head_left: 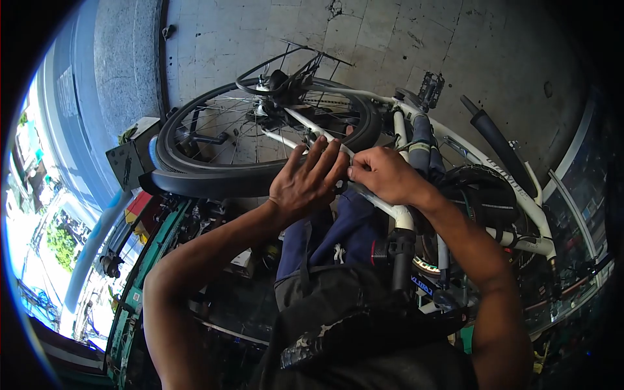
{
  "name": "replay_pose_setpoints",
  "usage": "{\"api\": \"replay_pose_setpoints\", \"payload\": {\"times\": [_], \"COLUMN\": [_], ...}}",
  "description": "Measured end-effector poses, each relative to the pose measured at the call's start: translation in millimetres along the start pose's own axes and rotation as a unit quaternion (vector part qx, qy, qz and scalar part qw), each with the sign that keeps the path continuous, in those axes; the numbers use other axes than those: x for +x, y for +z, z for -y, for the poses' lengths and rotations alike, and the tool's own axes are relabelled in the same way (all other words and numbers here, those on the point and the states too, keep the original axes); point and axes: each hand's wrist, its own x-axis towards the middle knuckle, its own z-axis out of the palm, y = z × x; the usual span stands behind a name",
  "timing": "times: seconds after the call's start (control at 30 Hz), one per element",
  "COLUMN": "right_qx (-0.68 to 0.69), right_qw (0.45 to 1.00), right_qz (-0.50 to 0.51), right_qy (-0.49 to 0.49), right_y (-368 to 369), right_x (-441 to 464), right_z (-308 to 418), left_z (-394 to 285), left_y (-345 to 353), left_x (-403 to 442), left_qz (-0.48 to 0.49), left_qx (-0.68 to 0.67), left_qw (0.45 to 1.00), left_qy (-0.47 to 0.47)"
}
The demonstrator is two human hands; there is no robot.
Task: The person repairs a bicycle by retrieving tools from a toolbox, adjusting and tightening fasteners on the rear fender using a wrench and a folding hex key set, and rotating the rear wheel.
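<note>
A white bicycle lies on its side in front of me, its frame tube (376,200) running beneath my hands. My left hand (311,174) rests across the tube beside the rear wheel, fingers stretched and apart; its thumb is hidden. Close beside it, my right hand (388,174) is closed in a pinch at the same tube, and whatever lies between its thumb and finger is too small or hidden. The rear wheel's tire (170,140) and a black fender (214,184) are left of my hands. Above the wheel's hub extends a black rear rack (318,62).
A pedal (431,90) sticks up beyond my right hand. The black seat post or handle-like tube (497,140) and white front frame part (530,211) lie to the right. Tiled floor (383,32) stretches behind the bicycle. A green metal edge (133,299) runs along the lower left.
</note>
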Motion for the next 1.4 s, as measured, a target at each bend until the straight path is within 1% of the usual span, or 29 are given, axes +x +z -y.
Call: {"api": "replay_pose_setpoints", "payload": {"times": [0.03, 0.1, 0.13, 0.2, 0.33, 0.4, 0.5, 0.63, 0.7, 0.73, 0.83, 0.9, 0.93, 1.0, 1.03, 1.1, 1.13, 1.2, 1.4], "right_qx": [0.000, -0.071, -0.071, -0.129, -0.151, -0.172, -0.127, -0.087, -0.031, -0.031, -0.008, 0.017, 0.016, 0.010, 0.010, 0.017, 0.015, 0.027, 0.027], "right_qw": [1.000, 0.996, 0.995, 0.986, 0.982, 0.975, 0.978, 0.983, 0.987, 0.988, 0.993, 0.997, 0.997, 0.998, 0.998, 0.994, 0.994, 0.994, 0.996], "right_qz": [0.000, -0.041, -0.041, -0.075, -0.081, -0.088, -0.101, -0.111, -0.115, -0.114, -0.078, -0.055, -0.054, -0.054, -0.056, -0.098, -0.100, -0.095, -0.076], "right_qy": [-0.002, -0.047, -0.049, -0.070, -0.078, -0.113, -0.131, -0.116, -0.104, -0.103, -0.090, -0.050, -0.052, -0.008, -0.007, -0.048, -0.051, -0.050, -0.029], "right_y": [1, 4, 5, 5, 4, 5, 9, 9, 10, 8, 4, 2, 1, -1, 1, 5, 4, 5, 2], "right_x": [0, -2, -3, -7, -9, -11, -10, -8, -9, -10, -10, -10, -9, -10, -10, -8, -6, -6, -7], "right_z": [1, 1, 2, 5, 6, 5, 2, -3, -6, -5, -2, -2, 0, 3, 2, -4, -5, -7, -2], "left_z": [0, -1, 0, 0, 1, 1, 2, 2, 2, 1, 3, 4, 4, 2, 1, -1, -4, -12, -14], "left_y": [0, 2, 1, -1, 0, 0, 1, 1, 5, 6, 7, 10, 9, 7, 6, 3, -3, -13, -11], "left_x": [0, -2, -1, 0, 2, 1, -1, 0, -1, -1, -2, -3, -3, -3, -2, 1, 4, 7, 8], "left_qz": [0.000, -0.022, -0.022, -0.018, -0.030, -0.043, -0.057, -0.055, -0.050, -0.050, -0.049, -0.042, -0.043, -0.025, -0.026, 0.008, 0.005, -0.001, -0.027], "left_qx": [0.002, 0.003, 0.005, -0.013, -0.023, -0.039, -0.048, -0.045, -0.044, -0.046, -0.046, -0.035, -0.033, -0.066, -0.066, -0.084, -0.082, -0.133, -0.160], "left_qw": [1.000, 1.000, 1.000, 1.000, 0.999, 0.998, 0.997, 0.997, 0.998, 0.998, 0.998, 0.998, 0.998, 0.998, 0.997, 0.996, 0.996, 0.988, 0.982], "left_qy": [0.000, 0.010, 0.010, 0.018, 0.024, 0.025, 0.021, 0.017, 0.013, 0.012, 0.010, 0.015, 0.012, 0.000, 0.002, -0.027, -0.027, -0.073, -0.096]}}
